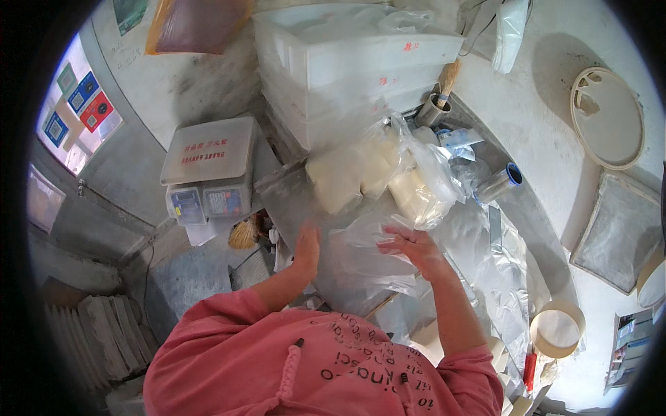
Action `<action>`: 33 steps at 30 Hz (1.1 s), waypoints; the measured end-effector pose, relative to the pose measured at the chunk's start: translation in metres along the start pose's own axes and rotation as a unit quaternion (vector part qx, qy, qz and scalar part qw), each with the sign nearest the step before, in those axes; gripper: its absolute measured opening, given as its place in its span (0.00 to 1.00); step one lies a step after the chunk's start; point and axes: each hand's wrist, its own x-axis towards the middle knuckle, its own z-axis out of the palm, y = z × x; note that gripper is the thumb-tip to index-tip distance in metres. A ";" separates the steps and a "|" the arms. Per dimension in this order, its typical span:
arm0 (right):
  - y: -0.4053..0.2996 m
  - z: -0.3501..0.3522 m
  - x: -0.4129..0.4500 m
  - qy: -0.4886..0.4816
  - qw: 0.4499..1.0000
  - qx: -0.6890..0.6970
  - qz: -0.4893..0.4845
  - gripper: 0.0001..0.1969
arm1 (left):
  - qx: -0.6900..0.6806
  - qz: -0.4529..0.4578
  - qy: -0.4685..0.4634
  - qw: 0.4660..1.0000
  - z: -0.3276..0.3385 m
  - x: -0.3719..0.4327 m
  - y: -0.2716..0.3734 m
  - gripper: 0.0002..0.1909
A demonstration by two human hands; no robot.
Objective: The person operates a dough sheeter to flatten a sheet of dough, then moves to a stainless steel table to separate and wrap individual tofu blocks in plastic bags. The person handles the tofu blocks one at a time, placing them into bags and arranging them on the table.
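My left hand [308,244] is raised edge-on over the left part of the grey worktop [281,190], blurred, with nothing seen in it. My right hand [416,248] is at the upper right of a thin clear plastic bag [364,260], some fingers spread and film around them. Whether those fingers pinch the film cannot be made out. The bag lies loosely spread between my hands. Beyond it, clear bags of pale cream contents [333,182] sit together. The nearest filled bag [421,195] has shiny, crumpled film and stands just past my right fingers.
Stacked white plastic tubs [359,57] rise at the back. A lidded box [208,151] sits at left. A metal cup [433,112] holding a brush, a steel cylinder [494,184] and a phone-like slab [495,229] are at right. A round sieve [556,327] lies lower right.
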 end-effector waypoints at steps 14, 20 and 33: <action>-0.068 0.002 -0.052 -0.233 0.968 -0.084 0.033 0.28 | 0.232 0.043 -0.590 0.772 0.021 -0.013 0.131 0.21; -0.060 0.000 -0.045 -0.212 0.968 -0.130 0.044 0.34 | 0.263 -0.145 -0.643 0.704 0.010 -0.015 0.120 0.19; 0.005 0.022 -0.008 0.293 0.866 -0.362 -0.182 0.17 | 0.133 -0.138 -0.441 0.877 0.018 -0.015 0.065 0.09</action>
